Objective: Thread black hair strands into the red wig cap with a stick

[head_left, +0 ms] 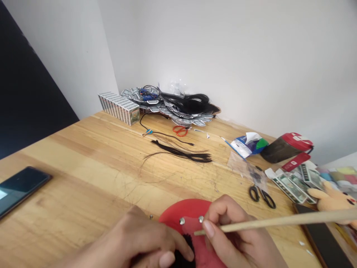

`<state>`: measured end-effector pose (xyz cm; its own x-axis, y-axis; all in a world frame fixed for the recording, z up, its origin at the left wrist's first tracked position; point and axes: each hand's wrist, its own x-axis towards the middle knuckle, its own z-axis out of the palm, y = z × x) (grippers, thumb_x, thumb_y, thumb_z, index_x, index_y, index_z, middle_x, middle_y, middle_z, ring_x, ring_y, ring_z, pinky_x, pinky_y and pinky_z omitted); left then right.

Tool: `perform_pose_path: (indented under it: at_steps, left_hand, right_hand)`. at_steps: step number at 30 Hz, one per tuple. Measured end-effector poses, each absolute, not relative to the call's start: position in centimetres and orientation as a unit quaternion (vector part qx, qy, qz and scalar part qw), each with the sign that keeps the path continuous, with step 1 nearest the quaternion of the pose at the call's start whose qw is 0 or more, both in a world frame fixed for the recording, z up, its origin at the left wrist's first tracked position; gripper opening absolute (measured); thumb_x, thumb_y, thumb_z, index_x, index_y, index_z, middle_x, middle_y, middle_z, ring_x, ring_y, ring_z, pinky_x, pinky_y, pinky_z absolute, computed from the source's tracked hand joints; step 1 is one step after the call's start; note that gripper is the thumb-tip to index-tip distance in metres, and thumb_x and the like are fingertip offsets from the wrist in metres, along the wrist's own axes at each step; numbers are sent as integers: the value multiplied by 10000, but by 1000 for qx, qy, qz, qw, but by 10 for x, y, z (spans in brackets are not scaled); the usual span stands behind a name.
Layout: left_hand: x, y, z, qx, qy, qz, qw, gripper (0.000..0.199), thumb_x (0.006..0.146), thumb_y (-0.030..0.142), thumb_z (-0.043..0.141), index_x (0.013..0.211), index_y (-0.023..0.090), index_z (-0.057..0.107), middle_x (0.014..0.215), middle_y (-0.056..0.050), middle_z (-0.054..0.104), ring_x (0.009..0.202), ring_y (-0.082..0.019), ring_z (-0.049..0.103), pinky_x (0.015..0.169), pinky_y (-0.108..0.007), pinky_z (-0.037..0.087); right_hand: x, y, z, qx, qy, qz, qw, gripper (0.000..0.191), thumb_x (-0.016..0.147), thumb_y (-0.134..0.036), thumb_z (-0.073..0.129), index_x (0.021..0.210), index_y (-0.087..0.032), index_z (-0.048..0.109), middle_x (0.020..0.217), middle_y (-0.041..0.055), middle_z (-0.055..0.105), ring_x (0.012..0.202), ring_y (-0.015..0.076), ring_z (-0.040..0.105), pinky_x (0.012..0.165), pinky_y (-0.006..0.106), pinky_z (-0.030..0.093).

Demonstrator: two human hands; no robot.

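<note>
My right hand (237, 230) pinches a thin tan stick (281, 221) between thumb and fingers. The stick's narrow tip points left, just above a red rounded piece (184, 208) with shiny silver studs (182, 221). My left hand (145, 234) is closed over a black, fuzzy-edged piece (184, 262) on the red surface, its index finger pressing on top. My fingers and the frame's lower edge hide much of the black piece and the red piece.
A strand of black hair (184, 152) lies mid-table, with a cable (173, 137) behind it. Black-handled scissors (262, 195), small boxes (290, 186) and a plush toy (331, 197) are at right. A phone (25, 190) lies left; stacked boxes (119, 108) stand behind.
</note>
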<state>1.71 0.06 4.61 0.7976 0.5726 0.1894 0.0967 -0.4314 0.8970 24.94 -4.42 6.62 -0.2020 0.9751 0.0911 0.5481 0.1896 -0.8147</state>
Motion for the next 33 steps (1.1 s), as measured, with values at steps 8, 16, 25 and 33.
perform_pose_path:
  at_steps: [8,16,25,33]
  left_hand:
    - [20,13,37,599,247,234,725,416,997,502,524,815,138,613,867,-120,777,487,-73,414,445,-185,312]
    - [29,26,57,639,252,141,713,421,968,522,553,756,158,534,681,37,468,619,-100,386,553,-211,286]
    - [44,30,77,780,251,45,571,279,1004,279,468,750,172,509,695,54,453,643,-99,399,588,-187,332]
    - [50,24,87,855,286,14,432,294,1016,262,421,895,168,671,712,22,592,639,-116,531,584,-195,362]
  right_hand:
    - [247,-42,69,-524,-657,416,346,183,974,-262,458,793,-246,477,648,-69,482,561,134,458,528,232,369]
    - [246,-39,69,-514,-643,446,351,282,1000,-336,479,742,-226,508,689,-39,532,643,144,533,619,245,416]
    - [249,-37,65,-505,-627,475,355,324,1008,-433,488,755,-231,493,673,-40,532,637,146,520,602,235,417]
    - [249,-38,64,-500,-614,495,357,308,1008,-409,481,755,-234,475,688,-33,532,664,162,518,634,257,416]
